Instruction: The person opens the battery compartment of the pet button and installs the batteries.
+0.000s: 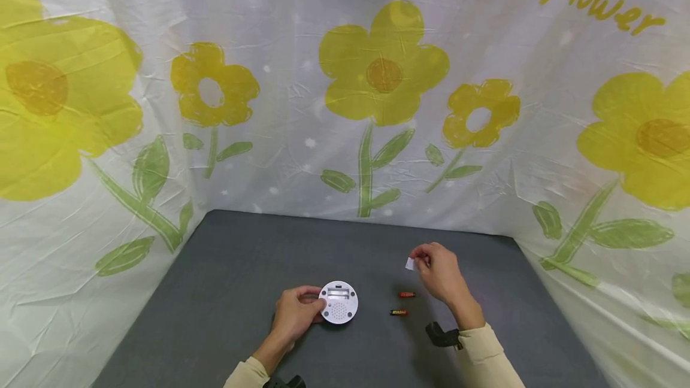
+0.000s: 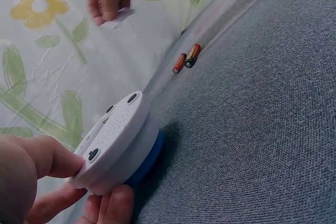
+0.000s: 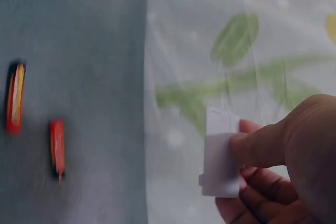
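Observation:
My left hand (image 1: 295, 311) grips the left rim of a round white device (image 1: 338, 310), thumb on top and fingers below. Its upward face shows a battery compartment (image 1: 338, 294), a patch of small holes and dark round feet; a blue part (image 2: 146, 157) shows underneath in the left wrist view. Above the table, my right hand (image 1: 441, 271) pinches a small white battery cover (image 3: 220, 153) between thumb and fingers. Two red and black batteries, one nearer (image 1: 399, 312) and one farther (image 1: 406, 294), lie on the table between the hands.
The dark grey table (image 1: 259, 256) is bordered at the back and sides by a white curtain (image 1: 291, 154) with yellow flowers. A black wrist camera (image 1: 442, 335) sits by the right cuff, above the table.

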`<state>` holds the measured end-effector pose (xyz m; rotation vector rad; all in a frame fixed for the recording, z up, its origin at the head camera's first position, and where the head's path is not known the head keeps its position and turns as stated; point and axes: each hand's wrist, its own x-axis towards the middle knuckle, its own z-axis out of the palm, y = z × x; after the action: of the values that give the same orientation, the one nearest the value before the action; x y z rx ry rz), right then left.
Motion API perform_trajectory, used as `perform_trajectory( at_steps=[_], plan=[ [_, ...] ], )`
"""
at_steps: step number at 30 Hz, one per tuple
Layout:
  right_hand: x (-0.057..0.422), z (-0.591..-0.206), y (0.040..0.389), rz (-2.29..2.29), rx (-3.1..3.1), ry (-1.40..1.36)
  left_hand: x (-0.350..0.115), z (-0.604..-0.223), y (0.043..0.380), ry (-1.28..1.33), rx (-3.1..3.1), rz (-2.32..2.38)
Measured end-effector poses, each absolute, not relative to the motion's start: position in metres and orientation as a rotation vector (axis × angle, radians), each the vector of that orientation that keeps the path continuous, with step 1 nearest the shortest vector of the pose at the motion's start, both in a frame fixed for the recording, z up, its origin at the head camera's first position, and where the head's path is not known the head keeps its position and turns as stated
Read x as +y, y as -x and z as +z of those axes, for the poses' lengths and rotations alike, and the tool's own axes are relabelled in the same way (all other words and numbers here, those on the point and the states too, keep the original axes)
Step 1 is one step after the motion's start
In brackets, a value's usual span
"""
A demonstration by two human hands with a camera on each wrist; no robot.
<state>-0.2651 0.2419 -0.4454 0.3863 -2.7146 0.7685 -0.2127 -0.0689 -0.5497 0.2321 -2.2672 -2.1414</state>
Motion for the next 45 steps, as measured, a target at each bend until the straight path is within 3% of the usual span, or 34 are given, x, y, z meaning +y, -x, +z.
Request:
perform_trajectory(
  at_steps=[10,24,45],
  plan=[
    [0.286,-0.461,0.259,0.734,-2.848,-0.19,-0.069,-0.549,0.214,-0.232,-2.265,-2.147],
    [0.306,-0.497,0.251,0.73,-3.023,0.001,-0.069,-0.548,0.212,-0.236,-2.264,-2.151],
    [0.305,-0.523,0.251,0.592,-2.855,-0.044,-0.068,-0.547,0.213,-0.262,-2.293,-2.122]
  ],
)
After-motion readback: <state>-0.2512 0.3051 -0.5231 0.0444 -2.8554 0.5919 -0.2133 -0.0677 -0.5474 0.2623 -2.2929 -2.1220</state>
